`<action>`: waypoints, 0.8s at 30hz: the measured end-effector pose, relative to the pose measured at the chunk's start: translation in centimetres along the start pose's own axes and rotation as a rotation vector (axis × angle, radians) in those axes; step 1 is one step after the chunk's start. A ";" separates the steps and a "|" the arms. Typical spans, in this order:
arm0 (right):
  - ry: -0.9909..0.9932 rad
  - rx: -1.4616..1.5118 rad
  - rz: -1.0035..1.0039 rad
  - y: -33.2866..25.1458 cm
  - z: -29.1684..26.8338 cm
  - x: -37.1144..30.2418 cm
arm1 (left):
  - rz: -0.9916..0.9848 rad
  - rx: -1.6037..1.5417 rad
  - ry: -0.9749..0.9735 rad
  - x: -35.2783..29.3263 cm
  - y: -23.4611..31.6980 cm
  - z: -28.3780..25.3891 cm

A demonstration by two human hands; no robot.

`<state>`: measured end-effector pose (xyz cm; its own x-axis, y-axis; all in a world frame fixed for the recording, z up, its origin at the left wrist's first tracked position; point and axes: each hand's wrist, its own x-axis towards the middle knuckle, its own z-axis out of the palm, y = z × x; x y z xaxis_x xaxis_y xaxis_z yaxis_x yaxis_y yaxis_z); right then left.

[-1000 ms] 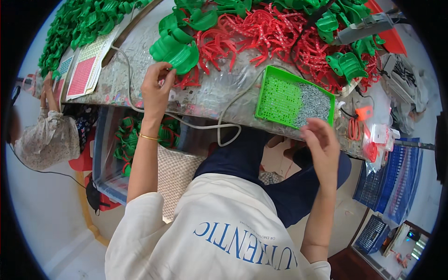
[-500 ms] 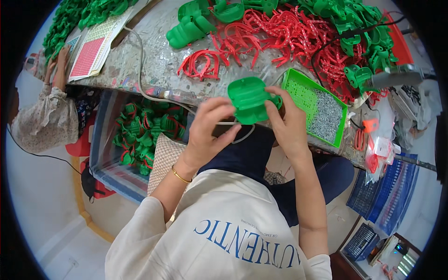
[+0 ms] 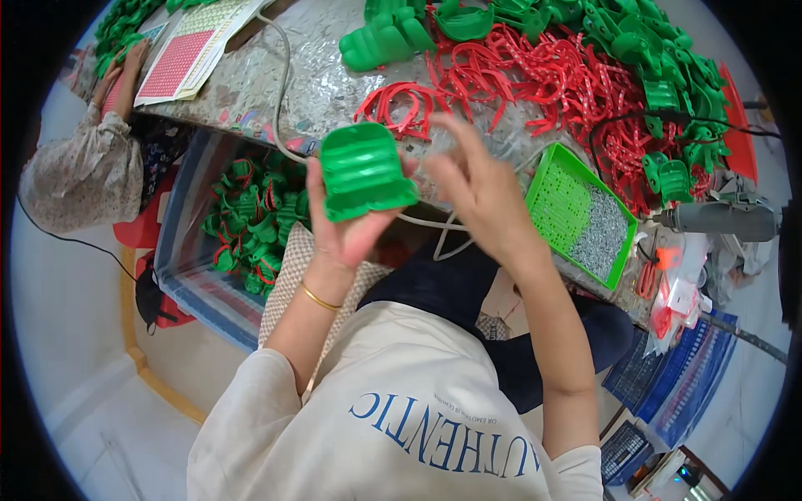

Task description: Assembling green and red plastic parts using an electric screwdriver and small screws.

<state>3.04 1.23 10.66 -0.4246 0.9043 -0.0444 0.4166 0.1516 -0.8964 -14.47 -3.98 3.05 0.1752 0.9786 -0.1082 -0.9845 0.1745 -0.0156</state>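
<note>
My left hand [image 3: 341, 238] holds a green curved plastic shell [image 3: 361, 167] with ridges across it, above the table's front edge. The thumb grips one side, and the palm lies under the lower end. Just right of the shell, my right hand [image 3: 484, 196] is raised with its fingers apart and slightly blurred; nothing shows in it. Past its fingertips lies a pile of red plastic strips [image 3: 535, 83]. Beside my right wrist stands a bright green tray [image 3: 622, 269] holding small silvery metal pieces [image 3: 606, 230].
Green shells [image 3: 384, 42] are heaped along the table's [image 3: 330, 92] far side. A striped bin [image 3: 200, 292] at my left contains green parts with red strips. A grey cable [image 3: 284, 79] crosses the table edge. Another person's hand [image 3: 125, 71] rests by printed sheets [image 3: 180, 63] at far left.
The green shell has moved left and turned, passing from both hands into my left hand alone. My right hand has let go and its fingers have spread. The whole view has shifted slightly.
</note>
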 end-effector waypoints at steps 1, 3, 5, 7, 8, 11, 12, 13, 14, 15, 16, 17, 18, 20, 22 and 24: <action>0.052 -0.142 -0.001 0.2 -0.3 2.0 | 0.023 -0.011 -0.008 0.2 1.1 0.4; 0.158 -0.325 -0.158 1.8 0.7 6.2 | 0.091 0.026 0.016 0.5 2.9 0.5; 0.269 -0.503 -0.318 3.2 3.2 8.8 | 0.181 0.094 0.059 1.3 3.9 0.4; 0.122 -0.888 -0.281 3.5 4.6 9.9 | 0.223 0.162 0.071 2.1 4.2 0.3; 0.133 -0.891 -0.277 4.0 4.4 10.1 | 0.275 0.215 0.117 2.6 4.2 0.4; 0.163 -0.864 -0.262 4.7 3.2 9.2 | 0.284 0.184 0.165 3.0 3.1 0.1; 0.162 -0.933 -0.261 5.6 1.8 8.6 | 0.226 0.114 0.157 3.0 2.3 0.1; 0.158 -0.999 -0.263 6.4 0.8 8.2 | 0.136 0.110 0.147 3.0 1.5 -0.1; 0.154 -1.003 -0.256 7.2 0.1 7.7 | 0.084 0.102 0.123 3.0 0.4 -0.3; 0.233 -0.914 -0.319 8.0 -0.8 7.2 | 0.025 0.069 0.119 3.1 -0.8 -0.6; 0.306 -0.817 -0.385 8.3 -1.2 6.9 | -0.027 0.038 0.118 3.0 -1.7 -1.2; 0.370 -0.741 -0.431 8.6 -1.5 6.6 | -0.031 0.036 0.121 2.9 -2.5 -1.5; 0.369 -0.740 -0.429 8.5 -1.9 6.3 | -0.035 0.013 0.143 2.9 -3.1 -1.9; 0.494 -0.523 -0.300 8.2 -2.4 5.8 | -0.035 -0.007 0.166 2.9 -3.2 -2.1; 0.480 -0.616 -0.309 8.1 -2.7 5.2 | -0.076 -0.038 0.104 2.9 -2.8 -1.9; 0.462 -0.706 -0.323 7.9 -2.9 4.5 | -0.082 -0.051 0.055 2.8 -2.1 -2.0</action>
<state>6.77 7.63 4.66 -0.3046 0.8224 0.4804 0.7941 0.4978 -0.3487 -11.94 -1.86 0.75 0.2558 0.9537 -0.1584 -0.9661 0.2464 -0.0770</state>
